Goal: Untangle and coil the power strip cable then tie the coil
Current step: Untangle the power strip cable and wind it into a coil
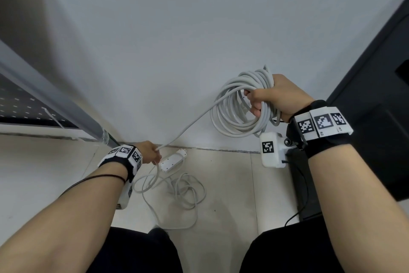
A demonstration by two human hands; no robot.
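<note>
The right hand (277,95) has its grip closed round a coil (241,107) of grey cable held up before the wall. A taut strand runs from it down to the left hand (150,152), which pinches it. Below, the power strip (173,160) and loose loops (177,193) lie on the floor (230,184) near its edge at the wall.

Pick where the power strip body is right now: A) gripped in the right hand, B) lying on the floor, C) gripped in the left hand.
B: the power strip body lies on the floor beside the left hand, which holds only cable.
</note>
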